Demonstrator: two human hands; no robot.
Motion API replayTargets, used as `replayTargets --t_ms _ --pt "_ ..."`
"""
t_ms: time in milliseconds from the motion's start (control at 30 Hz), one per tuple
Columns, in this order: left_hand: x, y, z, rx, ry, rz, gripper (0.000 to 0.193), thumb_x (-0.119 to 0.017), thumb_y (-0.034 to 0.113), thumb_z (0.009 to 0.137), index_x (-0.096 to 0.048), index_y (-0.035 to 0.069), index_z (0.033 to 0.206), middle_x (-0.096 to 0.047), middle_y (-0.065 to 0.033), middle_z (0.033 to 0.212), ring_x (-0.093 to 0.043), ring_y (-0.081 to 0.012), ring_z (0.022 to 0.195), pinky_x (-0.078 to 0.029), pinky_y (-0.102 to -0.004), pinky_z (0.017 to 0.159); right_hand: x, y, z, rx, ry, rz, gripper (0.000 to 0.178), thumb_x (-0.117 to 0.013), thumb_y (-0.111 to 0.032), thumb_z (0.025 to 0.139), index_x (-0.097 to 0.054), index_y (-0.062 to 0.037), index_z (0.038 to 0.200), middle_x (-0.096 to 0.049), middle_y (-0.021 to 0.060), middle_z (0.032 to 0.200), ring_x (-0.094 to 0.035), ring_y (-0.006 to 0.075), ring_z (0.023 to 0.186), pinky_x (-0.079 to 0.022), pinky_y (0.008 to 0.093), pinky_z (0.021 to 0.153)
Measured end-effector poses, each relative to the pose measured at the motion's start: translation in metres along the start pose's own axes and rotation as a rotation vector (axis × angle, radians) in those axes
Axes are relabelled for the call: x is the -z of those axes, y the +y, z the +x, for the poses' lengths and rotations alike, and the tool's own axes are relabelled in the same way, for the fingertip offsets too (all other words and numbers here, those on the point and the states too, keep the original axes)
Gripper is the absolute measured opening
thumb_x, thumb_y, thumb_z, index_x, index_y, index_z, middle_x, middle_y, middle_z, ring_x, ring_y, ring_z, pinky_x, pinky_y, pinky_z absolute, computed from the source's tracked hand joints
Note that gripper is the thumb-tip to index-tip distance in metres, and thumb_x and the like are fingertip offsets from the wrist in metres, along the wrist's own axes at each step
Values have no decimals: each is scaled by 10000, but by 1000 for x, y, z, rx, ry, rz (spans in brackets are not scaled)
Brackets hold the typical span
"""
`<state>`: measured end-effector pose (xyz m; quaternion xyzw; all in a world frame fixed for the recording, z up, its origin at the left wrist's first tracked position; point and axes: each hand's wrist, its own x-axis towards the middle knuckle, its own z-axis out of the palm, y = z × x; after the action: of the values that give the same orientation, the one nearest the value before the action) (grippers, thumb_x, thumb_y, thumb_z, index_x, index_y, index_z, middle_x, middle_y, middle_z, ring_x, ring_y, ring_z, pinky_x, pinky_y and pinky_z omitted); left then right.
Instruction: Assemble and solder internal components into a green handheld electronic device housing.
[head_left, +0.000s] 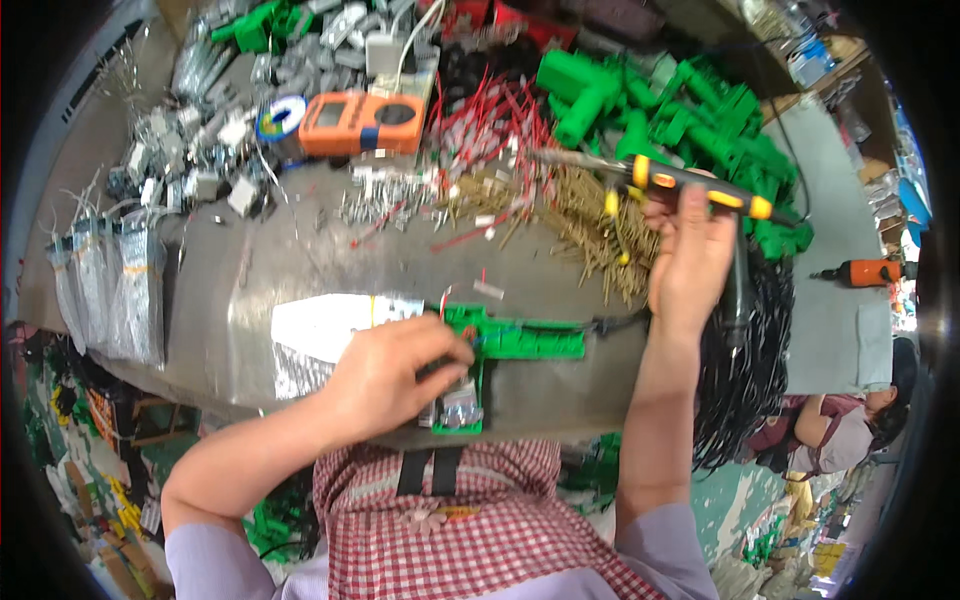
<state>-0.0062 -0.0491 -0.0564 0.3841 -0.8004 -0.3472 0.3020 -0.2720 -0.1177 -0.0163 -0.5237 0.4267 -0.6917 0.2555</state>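
The right hand (692,250) grips a yellow-and-black tool (662,178) (probably a soldering iron) toward the right edge of the desk (330,250). The left hand (395,365) curls its fingers at the open green casing (535,345), by the middle of the near edge; whether they pinch anything, one cannot tell. Good work here likely means bracing the casing flat and keeping the tool's tip off fingers and cable (614,323)
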Motion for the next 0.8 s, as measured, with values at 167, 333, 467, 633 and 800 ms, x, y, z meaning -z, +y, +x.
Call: replayTargets --t_ms 167,333,467,633,800 --pt "3 5 1 -33 -15 2 145 -713 65 735 -641 72 861 -632 -75 825 -628 -265 755 -507 -341 654 -41 35 58 157 -27 -66 263 -565 -124 937 -495 25 1143 -629 94 962 -613 122 801 -495 246 726" --pt "5 6 2 -21 -34 -4 154 -707 71 736 -625 68 865 -622 -79 830 -624 -274 754 -509 -348 647 -88 69 102 196 -5 -248 293 -584 -149 924 -524 26 1152 -660 106 926 -636 149 821 -506 274 764" --pt "2 7 5 -44 -31 -14 147 -700 68 739 -623 73 864 -619 -80 828 -622 -278 752 -508 -349 643 -92 100 131 -340 -221 -197 339 -552 -276 944 -551 19 1111 -672 123 888 -652 145 703 -507 236 598" --pt "3 5 2 -14 7 4 150 -721 44 718 -653 72 848 -627 -64 812 -619 -239 708 -489 -323 607 -82 67 86 -522 -940 -149 255 -550 -265 940 -607 -21 986 -642 29 773 -565 72 641 -449 202 554" --pt "-1 -4 4 -32 20 -18 148 -719 29 719 -651 61 846 -628 -64 817 -613 -228 699 -483 -311 586 -56 17 23 -577 -1381 -224 201 -609 -167 886 -635 -6 1003 -640 24 860 -583 82 821 -466 231 744"
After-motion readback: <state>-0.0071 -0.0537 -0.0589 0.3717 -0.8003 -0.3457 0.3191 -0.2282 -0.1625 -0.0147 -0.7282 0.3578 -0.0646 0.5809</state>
